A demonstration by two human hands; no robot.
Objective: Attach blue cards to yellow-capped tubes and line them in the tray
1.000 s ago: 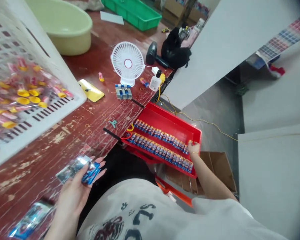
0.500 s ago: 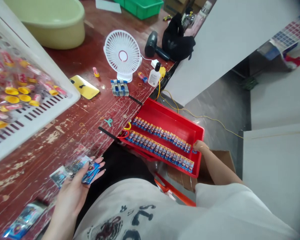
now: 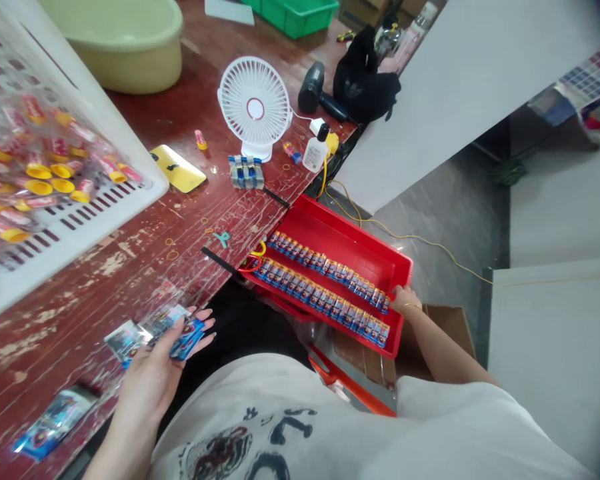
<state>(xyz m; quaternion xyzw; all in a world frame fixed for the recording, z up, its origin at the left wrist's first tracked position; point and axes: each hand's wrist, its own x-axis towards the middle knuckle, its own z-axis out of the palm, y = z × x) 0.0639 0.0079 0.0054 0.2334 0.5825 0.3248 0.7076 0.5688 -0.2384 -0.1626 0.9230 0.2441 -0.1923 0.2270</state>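
Note:
My left hand (image 3: 155, 363) grips a small fan of blue printed plastic packets (image 3: 189, 339) over the table's near edge, thumb on top and fingers beneath. Another blue printed bundle of packets (image 3: 55, 421) lies on the table to its left. On the right, my right hand (image 3: 405, 300) reaches over the end wall of a red tray (image 3: 350, 223). Its fingers are slightly apart beside the last small blue-and-yellow piece (image 3: 384, 305) of the upper row. Two long rows of such pieces stand side by side in the tray.
A white perforated basket (image 3: 147, 180) holds several yellow-capped pieces. Behind it sits a pale green tub (image 3: 130, 63). A white fan (image 3: 255, 107), a small bottle (image 3: 316, 150), a yellow phone-like slab (image 3: 180, 170) and a hair dryer (image 3: 320, 93) stand or lie on the red table.
The piece at my right fingers has moved left against the upper row's end, and the fingers now sit just beside it. My left hand keeps its packets. The view has shifted slightly.

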